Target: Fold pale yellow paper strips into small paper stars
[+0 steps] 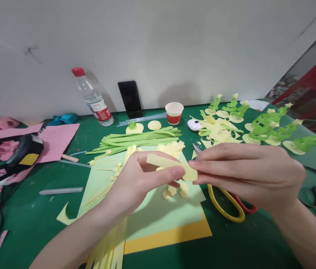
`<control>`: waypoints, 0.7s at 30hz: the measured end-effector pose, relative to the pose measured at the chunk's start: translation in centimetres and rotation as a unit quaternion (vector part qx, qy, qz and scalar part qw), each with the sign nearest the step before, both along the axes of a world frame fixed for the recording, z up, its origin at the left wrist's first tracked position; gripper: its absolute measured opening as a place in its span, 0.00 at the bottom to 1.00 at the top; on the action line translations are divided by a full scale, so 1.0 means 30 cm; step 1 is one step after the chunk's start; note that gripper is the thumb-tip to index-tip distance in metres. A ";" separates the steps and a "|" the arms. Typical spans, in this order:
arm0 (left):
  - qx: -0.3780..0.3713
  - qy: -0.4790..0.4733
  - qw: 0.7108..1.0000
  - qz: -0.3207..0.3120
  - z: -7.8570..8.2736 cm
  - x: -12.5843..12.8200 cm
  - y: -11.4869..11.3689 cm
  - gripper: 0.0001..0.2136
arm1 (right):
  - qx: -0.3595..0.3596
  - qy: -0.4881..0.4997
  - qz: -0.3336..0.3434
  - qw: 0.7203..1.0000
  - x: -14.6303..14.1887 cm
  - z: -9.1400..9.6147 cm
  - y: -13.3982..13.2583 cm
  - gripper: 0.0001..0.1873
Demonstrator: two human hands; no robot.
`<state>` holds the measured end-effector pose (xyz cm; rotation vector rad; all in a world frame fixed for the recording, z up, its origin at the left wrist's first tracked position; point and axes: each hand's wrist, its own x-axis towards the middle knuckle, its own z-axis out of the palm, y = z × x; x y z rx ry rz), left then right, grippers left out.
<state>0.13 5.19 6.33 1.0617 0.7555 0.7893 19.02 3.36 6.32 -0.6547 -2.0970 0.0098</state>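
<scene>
My left hand (pixel 141 175) and my right hand (pixel 247 172) are both pinched on one pale yellow paper strip (pixel 169 164), held above a light green sheet (pixel 158 209). The left thumb presses on top of the strip. The right fingers grip its right end. Yellow-handled scissors (pixel 225 205) lie on the table under my right hand, their blades pointing up and left. A few small folded yellow pieces (pixel 174 191) lie on the green sheet just below the strip.
Green paper strips (pixel 138 140) lie behind the sheet. At the back stand a water bottle (pixel 94 99), a phone (pixel 130 99) and a red paper cup (pixel 174 113). Green paper trees (pixel 269 125) are at right, pink paper (pixel 54 140) and a glue gun (pixel 20 151) at left.
</scene>
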 end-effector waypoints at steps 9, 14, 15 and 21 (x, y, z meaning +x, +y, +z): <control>0.049 0.073 0.995 0.040 -0.007 -0.008 0.000 0.05 | -0.198 0.082 0.082 0.973 -0.008 -0.007 0.009 0.06; 0.113 0.106 0.986 0.067 -0.002 -0.004 -0.004 0.05 | -0.267 0.068 0.069 0.959 -0.024 -0.007 0.003 0.07; 0.124 0.108 0.984 0.070 0.000 -0.002 -0.006 0.05 | -0.273 0.045 0.060 0.959 -0.027 -0.005 0.002 0.09; 0.239 0.092 0.961 0.099 -0.013 0.009 -0.023 0.09 | -0.439 0.146 0.059 0.885 -0.057 -0.011 -0.016 0.14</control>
